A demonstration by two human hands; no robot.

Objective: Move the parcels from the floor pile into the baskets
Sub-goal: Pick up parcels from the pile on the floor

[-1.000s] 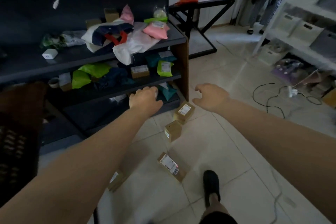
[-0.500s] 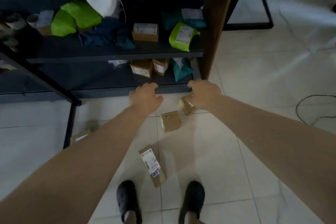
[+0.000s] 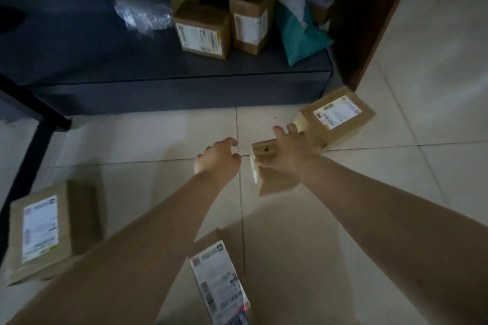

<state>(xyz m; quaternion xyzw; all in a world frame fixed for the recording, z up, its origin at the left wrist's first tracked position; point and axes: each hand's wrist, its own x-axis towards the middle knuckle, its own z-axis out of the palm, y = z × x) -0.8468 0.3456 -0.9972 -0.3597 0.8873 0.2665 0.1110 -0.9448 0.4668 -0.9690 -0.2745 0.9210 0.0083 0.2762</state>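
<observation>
Gripping small carton (image 3: 266, 166): right hand (image 3: 290, 152) curled over it for lifting; left hand (image 3: 217, 158) beside carton, loosely curled, holding nothing.

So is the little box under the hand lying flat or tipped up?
Tipped up. The small box leans on one edge, its far end raised off the floor tiles, with the right hand gripping its top.

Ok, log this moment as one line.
phase: pickup | right hand: grasping small box on floor | left hand: empty, beside it | baskets: unseen
</observation>
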